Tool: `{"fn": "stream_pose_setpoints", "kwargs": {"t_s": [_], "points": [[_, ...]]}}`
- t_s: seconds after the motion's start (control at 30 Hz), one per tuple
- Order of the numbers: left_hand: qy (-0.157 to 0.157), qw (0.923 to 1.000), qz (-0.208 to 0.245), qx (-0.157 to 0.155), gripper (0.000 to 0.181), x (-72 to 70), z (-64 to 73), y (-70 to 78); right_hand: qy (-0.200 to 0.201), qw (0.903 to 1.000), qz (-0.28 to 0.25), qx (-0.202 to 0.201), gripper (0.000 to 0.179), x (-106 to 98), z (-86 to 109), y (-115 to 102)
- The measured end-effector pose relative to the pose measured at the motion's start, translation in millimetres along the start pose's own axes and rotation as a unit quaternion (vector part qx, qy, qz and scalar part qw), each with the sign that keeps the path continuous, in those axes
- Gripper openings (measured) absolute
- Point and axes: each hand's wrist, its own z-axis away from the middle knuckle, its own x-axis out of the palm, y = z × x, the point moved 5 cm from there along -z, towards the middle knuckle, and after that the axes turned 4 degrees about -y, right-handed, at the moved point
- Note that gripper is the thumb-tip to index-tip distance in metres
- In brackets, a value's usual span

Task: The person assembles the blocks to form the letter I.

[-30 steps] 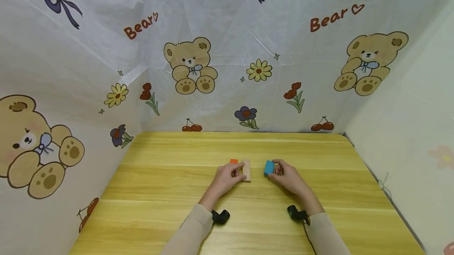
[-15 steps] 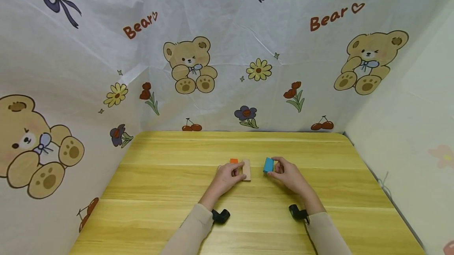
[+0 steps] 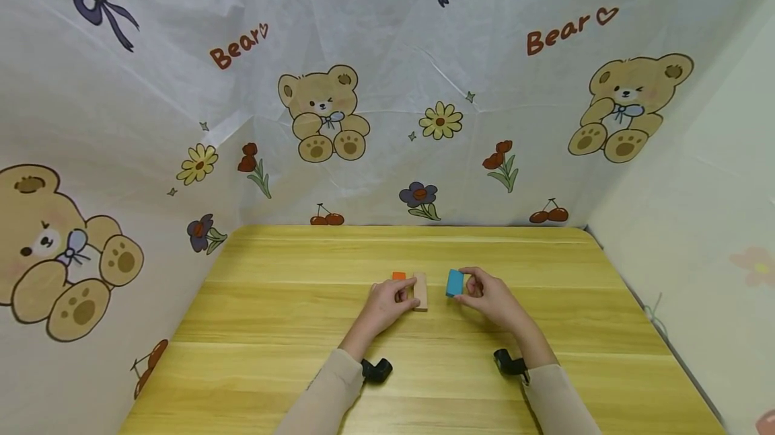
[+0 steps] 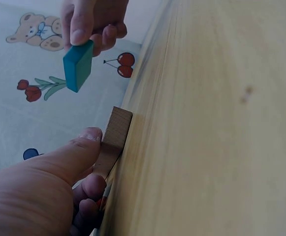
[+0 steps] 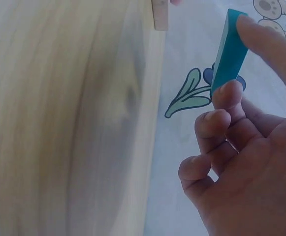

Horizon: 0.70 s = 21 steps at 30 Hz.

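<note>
My left hand [image 3: 389, 302] pinches a plain wooden block [image 3: 420, 292] by its two ends, thumb at the near one. The block lies flat on the table; its grain shows in the left wrist view. Just beyond my left fingers sits an orange block [image 3: 399, 275], mostly hidden by the hand. To the right, my right hand [image 3: 492, 297] holds a blue rectangular block [image 3: 455, 283] between thumb and fingertips. In the left wrist view that blue block [image 4: 78, 66] is raised off the tabletop, a short gap from the wooden one.
The wood-grain table [image 3: 290, 354] runs back to a white cloth wall [image 3: 387, 38] printed with bears and flowers. A pale side wall [image 3: 708, 220] borders the right, with a thin cord near the table edge. Each wrist wears a black camera [image 3: 378, 370].
My right hand has lifted the blue block off the table and shifted it slightly left, closer to the wooden block. My left hand stays in place on the wooden block.
</note>
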Motion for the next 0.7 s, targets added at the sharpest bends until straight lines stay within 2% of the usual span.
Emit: {"fn": "stream_pose_setpoints", "kwargs": {"t_s": [0.3, 0.7], "points": [[0.004, 1.0, 0.003, -0.003, 0.049, 1.3, -0.1, -1.4, -0.004, 0.9995, -0.004, -0.03, 0.054, -1, 2.5, -11], [0.006, 1.0, 0.002, -0.001, 0.049, 1.4, 0.2, -0.7, -0.032, 0.998, -0.022, -0.051, 0.055, 1, 5.8, -25]]}}
